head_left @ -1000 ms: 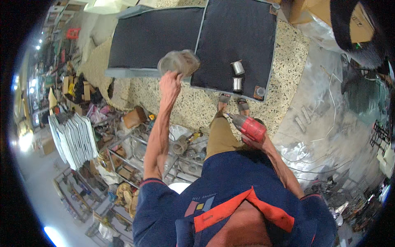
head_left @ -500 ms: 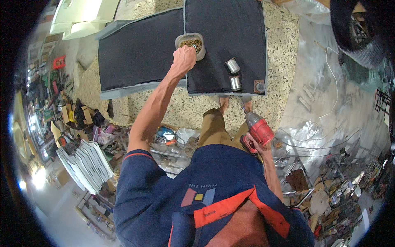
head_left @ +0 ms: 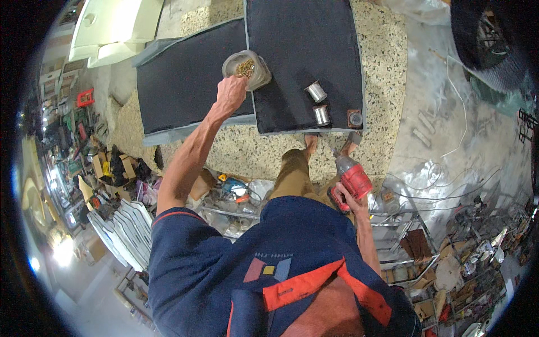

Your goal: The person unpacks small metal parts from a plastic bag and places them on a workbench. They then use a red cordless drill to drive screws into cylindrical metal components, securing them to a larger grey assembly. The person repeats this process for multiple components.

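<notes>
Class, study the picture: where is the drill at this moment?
In the head view, the drill is right of centre, in the person's right grip, below and to the right of the two silver cylinders.

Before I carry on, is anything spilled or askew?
No spill shows: the small brass-coloured pieces sit inside the translucent plastic tub. Two shiny metal cylinders look askew, at different angles on the black fabric panel.

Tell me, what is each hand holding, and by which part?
The left hand holds a clear tub by its near edge; the right hand holds a red-and-grey power drill by its handle.
</notes>
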`<state>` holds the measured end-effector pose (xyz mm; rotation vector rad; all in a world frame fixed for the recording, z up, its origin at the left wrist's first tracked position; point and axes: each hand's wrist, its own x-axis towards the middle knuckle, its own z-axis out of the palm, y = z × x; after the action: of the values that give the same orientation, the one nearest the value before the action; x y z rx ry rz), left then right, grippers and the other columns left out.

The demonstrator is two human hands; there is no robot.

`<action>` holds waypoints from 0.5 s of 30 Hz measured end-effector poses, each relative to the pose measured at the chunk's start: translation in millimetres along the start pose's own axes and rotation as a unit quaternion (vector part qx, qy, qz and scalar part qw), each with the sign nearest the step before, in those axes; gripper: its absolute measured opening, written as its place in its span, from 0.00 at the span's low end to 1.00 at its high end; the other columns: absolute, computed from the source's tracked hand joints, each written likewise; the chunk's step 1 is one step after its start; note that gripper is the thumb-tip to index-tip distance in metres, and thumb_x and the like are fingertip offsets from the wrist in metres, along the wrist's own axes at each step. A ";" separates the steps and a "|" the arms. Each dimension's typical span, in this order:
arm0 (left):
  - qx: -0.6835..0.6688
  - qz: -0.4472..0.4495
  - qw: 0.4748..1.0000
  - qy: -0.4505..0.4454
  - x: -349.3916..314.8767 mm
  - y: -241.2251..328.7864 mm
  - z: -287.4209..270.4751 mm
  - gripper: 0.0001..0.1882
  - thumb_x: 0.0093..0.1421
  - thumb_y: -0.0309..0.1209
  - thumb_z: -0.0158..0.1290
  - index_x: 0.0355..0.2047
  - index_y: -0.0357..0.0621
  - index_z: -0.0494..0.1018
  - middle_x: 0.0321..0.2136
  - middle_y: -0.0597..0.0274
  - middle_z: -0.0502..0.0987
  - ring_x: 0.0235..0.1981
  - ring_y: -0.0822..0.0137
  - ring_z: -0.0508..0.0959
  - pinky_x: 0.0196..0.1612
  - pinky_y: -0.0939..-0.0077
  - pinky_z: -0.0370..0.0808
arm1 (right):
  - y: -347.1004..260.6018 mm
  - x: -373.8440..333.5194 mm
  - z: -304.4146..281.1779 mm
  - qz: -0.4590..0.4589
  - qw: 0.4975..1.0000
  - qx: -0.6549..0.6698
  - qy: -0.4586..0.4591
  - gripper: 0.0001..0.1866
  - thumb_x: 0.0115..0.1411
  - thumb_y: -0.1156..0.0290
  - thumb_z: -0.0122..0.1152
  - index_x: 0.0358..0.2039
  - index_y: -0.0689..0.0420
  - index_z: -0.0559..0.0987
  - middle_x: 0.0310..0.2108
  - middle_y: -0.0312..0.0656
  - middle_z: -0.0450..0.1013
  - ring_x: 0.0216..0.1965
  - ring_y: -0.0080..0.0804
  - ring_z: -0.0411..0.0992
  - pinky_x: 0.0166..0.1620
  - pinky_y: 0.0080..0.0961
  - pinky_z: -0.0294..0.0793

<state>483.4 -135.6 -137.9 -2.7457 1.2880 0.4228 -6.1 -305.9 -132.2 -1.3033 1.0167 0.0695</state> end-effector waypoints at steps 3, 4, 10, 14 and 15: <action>0.003 -0.019 1.000 -0.010 -2.3 -4.7 1.6 0.06 0.54 0.29 0.59 0.30 0.39 0.80 0.25 0.45 0.81 0.29 0.46 0.84 0.31 0.54 0.81 | 2.9 2.9 -7.2 0.018 0.999 0.015 -0.031 0.12 0.57 0.69 0.73 0.36 0.56 0.78 0.29 0.32 0.76 0.29 0.23 0.74 0.34 0.26 0.74; 0.006 -0.026 0.999 -0.024 -1.7 -6.8 1.1 0.07 0.54 0.31 0.60 0.31 0.40 0.79 0.27 0.46 0.81 0.30 0.46 0.83 0.32 0.53 0.80 | 4.1 4.6 -9.0 0.038 0.999 0.013 -0.030 0.11 0.58 0.69 0.73 0.35 0.56 0.78 0.28 0.32 0.75 0.28 0.23 0.73 0.32 0.25 0.73; -0.001 -0.022 1.000 -0.023 5.5 -5.6 4.1 0.14 0.53 0.37 0.65 0.35 0.41 0.78 0.36 0.49 0.81 0.34 0.45 0.82 0.35 0.53 0.79 | 11.7 6.5 -19.4 0.036 0.999 0.023 -0.019 0.14 0.56 0.70 0.74 0.39 0.56 0.77 0.31 0.33 0.76 0.32 0.24 0.75 0.36 0.26 0.75; -0.068 -0.035 0.997 0.032 -0.6 -1.9 -3.8 0.16 0.50 0.34 0.65 0.39 0.41 0.79 0.38 0.49 0.80 0.38 0.44 0.81 0.39 0.52 0.79 | 21.8 6.4 -19.9 0.047 0.999 0.019 0.002 0.17 0.56 0.70 0.74 0.43 0.56 0.77 0.34 0.34 0.77 0.35 0.25 0.76 0.39 0.26 0.76; -0.074 -0.043 0.996 0.035 -1.0 -0.3 -6.7 0.16 0.50 0.32 0.64 0.39 0.41 0.79 0.39 0.48 0.80 0.39 0.44 0.81 0.40 0.52 0.79 | 24.3 6.1 -18.2 0.039 0.999 0.016 0.009 0.18 0.56 0.70 0.75 0.44 0.56 0.76 0.35 0.35 0.77 0.36 0.25 0.76 0.39 0.26 0.77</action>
<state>484.4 -135.9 -131.2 -2.9504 1.1932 0.4343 -26.8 -315.7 -153.1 -1.2377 1.0800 0.0996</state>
